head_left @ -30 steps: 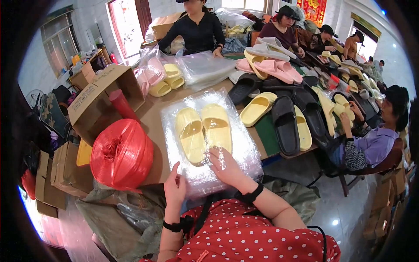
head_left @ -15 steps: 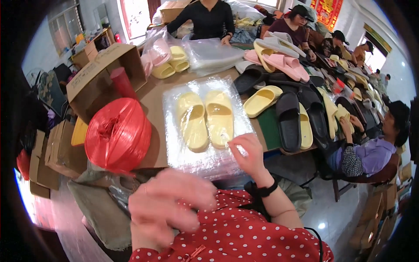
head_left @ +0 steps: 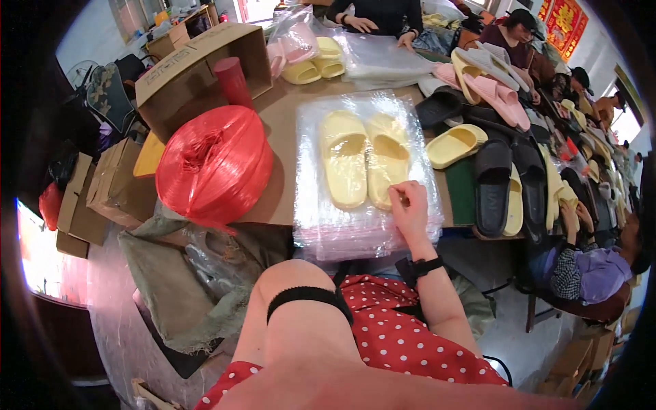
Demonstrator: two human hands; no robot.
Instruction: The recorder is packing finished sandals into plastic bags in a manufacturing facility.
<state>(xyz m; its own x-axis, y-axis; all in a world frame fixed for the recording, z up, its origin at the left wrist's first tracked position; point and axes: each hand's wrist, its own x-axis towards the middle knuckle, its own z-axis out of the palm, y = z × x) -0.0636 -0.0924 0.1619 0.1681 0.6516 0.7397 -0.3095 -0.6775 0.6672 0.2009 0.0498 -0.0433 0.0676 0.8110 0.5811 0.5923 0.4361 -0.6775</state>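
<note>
A pair of pale yellow slippers, the left slipper (head_left: pixel 344 167) and the right slipper (head_left: pixel 388 160), lies side by side under clear, shiny plastic. Beneath them is a stack of clear plastic bags (head_left: pixel 321 232) at the table's front edge. My right hand (head_left: pixel 412 210), a black band on its wrist, rests by the right slipper's heel. Its fingers are curled and pinched together; what they grip, if anything, is too small to make out. My left arm (head_left: pixel 304 273), with a thin black band, is bent up close below the camera. The left hand's fingers are hidden.
A big roll of red plastic twine (head_left: pixel 215 171) and an open cardboard box (head_left: pixel 167 82) with a red cylinder (head_left: pixel 232 78) stand left. Black slippers (head_left: pixel 493 188) and other slippers pile up right. Across the table a person (head_left: pixel 376 20) stands; another (head_left: pixel 594 270) sits right.
My left hand has gone from in front of my lap up close to the camera. My right hand stays at the right slipper's heel, fingers more curled. The whole view has shifted.
</note>
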